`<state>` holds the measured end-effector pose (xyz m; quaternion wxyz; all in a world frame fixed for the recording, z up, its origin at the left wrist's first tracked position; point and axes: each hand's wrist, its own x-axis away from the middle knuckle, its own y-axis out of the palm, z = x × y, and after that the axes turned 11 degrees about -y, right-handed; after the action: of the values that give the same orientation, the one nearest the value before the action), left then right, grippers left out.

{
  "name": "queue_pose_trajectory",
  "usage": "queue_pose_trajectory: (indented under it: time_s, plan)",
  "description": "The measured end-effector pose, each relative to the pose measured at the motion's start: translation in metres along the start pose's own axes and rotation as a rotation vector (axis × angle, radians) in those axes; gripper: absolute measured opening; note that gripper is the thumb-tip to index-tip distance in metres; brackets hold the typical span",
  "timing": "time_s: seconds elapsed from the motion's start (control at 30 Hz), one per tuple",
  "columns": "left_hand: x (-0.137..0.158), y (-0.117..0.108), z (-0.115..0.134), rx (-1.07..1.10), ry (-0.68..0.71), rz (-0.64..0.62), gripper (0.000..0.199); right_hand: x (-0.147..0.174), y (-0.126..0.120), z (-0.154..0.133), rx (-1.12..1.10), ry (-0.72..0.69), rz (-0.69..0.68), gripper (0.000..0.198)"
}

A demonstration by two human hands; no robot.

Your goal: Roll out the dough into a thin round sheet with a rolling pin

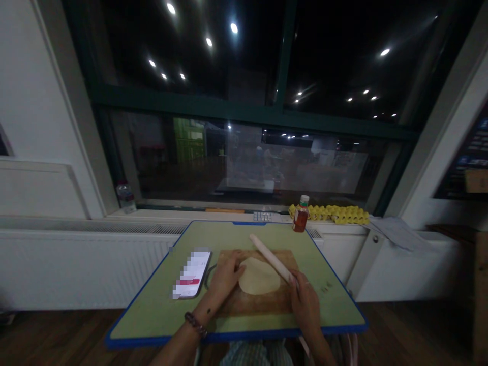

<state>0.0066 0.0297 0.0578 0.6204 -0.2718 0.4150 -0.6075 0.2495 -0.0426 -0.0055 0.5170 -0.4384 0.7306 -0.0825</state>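
Left hand (226,274) at the left edge of a flat, rounded sheet of dough (259,277), thumb and fingers over its margin; whether they pinch or merely press it is not clear. Right hand (306,300), fingers curled around the near end of a rolling pin (269,255), which slants away along the right side of the dough; its far end is unheld and reaches past the board's far edge. The dough lies on a wooden board (251,307), itself on a green, blue-edged table (152,310). The step in hand appears to be rolling out, at a pause in which the sheet is steadied or adjusted. A further pass would call for the left hand to leave the dough and take the pin's far end, with the pin laid across the sheet and pressed evenly. Left of the board, a lit phone (197,272); at the far right corner, a bottle of red liquid (300,219); beyond, a yellow egg tray (343,213) beneath a dark window (183,101).
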Motion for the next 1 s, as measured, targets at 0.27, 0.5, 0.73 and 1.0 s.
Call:
queue_pose_trajectory:
  time_s: [0.27,0.5,0.73,1.0]
  plan:
    - [0.0,-0.031,0.0,-0.01,0.082,0.38,0.041,-0.017,-0.01,0.015,-0.042,-0.267,-0.201,0.032]
    - [0.009,-0.005,0.011,-0.164,0.159,0.187,0.028,-0.042,-0.02,0.018,-0.05,-0.526,-0.424,0.029]
    - [0.025,0.02,0.008,-0.263,0.201,0.124,0.035,-0.053,-0.013,0.008,-0.016,-0.378,-0.325,0.038]
    - [0.024,0.012,0.02,-0.359,0.212,0.072,0.043,-0.076,0.018,-0.011,0.239,-0.443,-0.162,0.032]
